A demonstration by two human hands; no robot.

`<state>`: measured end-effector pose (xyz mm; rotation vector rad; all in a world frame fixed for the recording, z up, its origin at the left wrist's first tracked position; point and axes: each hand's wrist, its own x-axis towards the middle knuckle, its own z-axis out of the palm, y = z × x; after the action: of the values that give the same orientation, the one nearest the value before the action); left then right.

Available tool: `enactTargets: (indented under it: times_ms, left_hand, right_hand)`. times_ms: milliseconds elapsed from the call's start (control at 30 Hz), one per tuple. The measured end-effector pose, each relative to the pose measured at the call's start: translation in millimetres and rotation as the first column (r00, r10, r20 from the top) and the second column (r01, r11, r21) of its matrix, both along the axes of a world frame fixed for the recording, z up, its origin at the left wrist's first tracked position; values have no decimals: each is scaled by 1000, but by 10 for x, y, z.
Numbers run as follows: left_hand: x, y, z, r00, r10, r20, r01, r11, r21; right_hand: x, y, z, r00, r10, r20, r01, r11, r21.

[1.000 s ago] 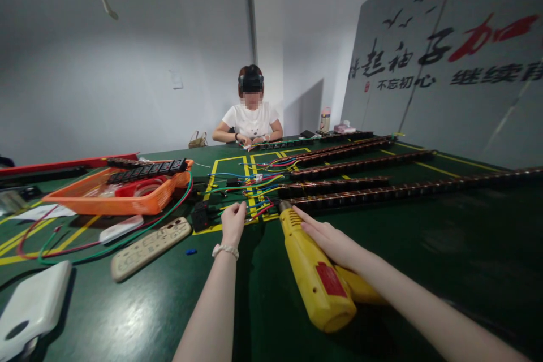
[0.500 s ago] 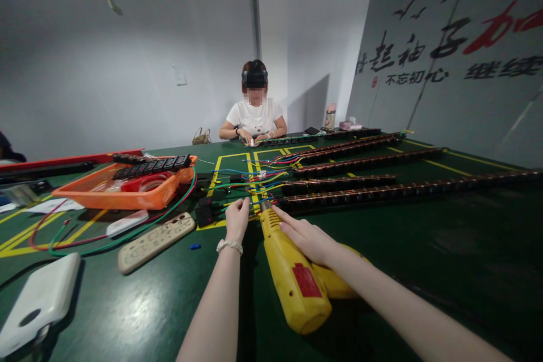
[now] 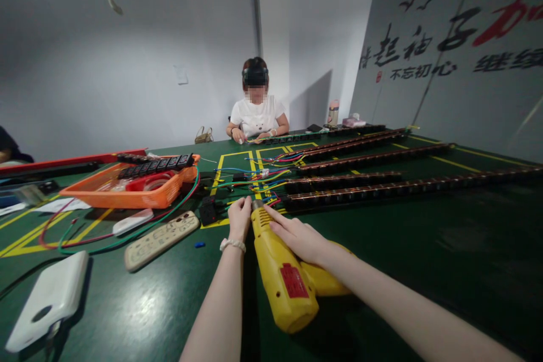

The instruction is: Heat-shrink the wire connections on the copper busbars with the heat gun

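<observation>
My right hand [image 3: 303,240] lies over the body of a yellow heat gun [image 3: 282,271], its fingers stretched along the barrel and its grip partly hidden. The metal nozzle [image 3: 257,204] points away from me, close beside my left hand [image 3: 240,216]. That hand is closed in a pinch at thin coloured wires [image 3: 272,200], which run from the nearest long dark strip [image 3: 360,194]. Exactly where the fingers meet the wires is hidden. Just left of them sits a small black block [image 3: 208,210] with wires at its side.
An orange basket [image 3: 127,199] with dark strips and red items stands left. Nearer are a beige power strip [image 3: 163,240], a white power bank [image 3: 48,300] and a blue bit [image 3: 199,245]. More wired strips [image 3: 373,157] lie right. A person [image 3: 257,116] sits opposite.
The heat gun has shifted slightly left under my right hand, bringing its nozzle right beside my left fingers. The view has turned a little. The person opposite has moved their hands slightly.
</observation>
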<state>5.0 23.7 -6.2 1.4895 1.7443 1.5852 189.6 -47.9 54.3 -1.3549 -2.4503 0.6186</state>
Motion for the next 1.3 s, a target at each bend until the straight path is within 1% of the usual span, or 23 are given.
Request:
enactTargets:
  times_ms: [67,233,333,433,633,800,967,1100,1200,1300]
  left_hand:
    - [7,0,-4,1000,2,17,-2,1000,-11]
    - [19,-14,10,999,8,43,-6,1000,-26]
    - [19,-29,22,999,1,38,0,1000,-28]
    - [18,-37,22,999,-3,39,5,1000,-27]
    - [17,-26,8,1000,1,31,0,1000,-27]
    - [13,-8,-11,999,-15,36,16,1000,-25]
    - [7,13,-38,1000,4,5,-4,1000,-3]
    - [6,12,-23,1000,6,-15,-6,1000,12]
    - [-2,7,2,1000,-5,10,5,1000,9]
    - [-12,4,18,999,-15,44,15,1000,2]
  right_hand:
    - [69,26,0,1000,-23,-14,23,1000,-11]
    - [335,103,17,988,-150,-23,149,988,-34]
    - [454,125,23,985,-170,-28,169,985,-20]
    - [484,134,14,985,-173,-6,173,985,5]
    - [447,142,8,986,-167,18,166,985,51]
    - [396,138,14,988,-156,-15,156,984,80]
    - [199,127,-20,994,-111,-9,111,991,73]
    - [-11,93,-34,998,-52,17,51,994,92]
    - [-117,66,-26,1000,-23,13,21,995,93]
    - [-148,53,-13,1000,-16,2,15,997,78]
